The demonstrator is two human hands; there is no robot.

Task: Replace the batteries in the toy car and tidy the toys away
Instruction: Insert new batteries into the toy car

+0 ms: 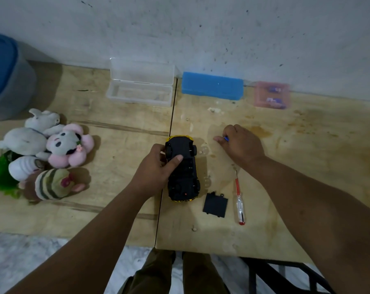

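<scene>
A yellow toy car [185, 177] lies upside down in the middle of the wooden table [307, 166], black underside up. My left hand [156, 168] grips its left side, thumb across the underside. My right hand [241, 143] rests on the table to the car's right, fingers curled round a small blue battery [227, 138] that is mostly hidden. The black battery cover [215, 205] lies loose right of the car's near end. A red-handled screwdriver [239, 200] lies beside the cover. A pink case [272, 94] at the back right holds blue batteries.
Several plush toys [46, 153] are heaped at the table's left. An open clear plastic box [140, 90] and a shut blue box [212, 85] stand along the wall. A grey bin with a blue lid [7, 77] is at the far left.
</scene>
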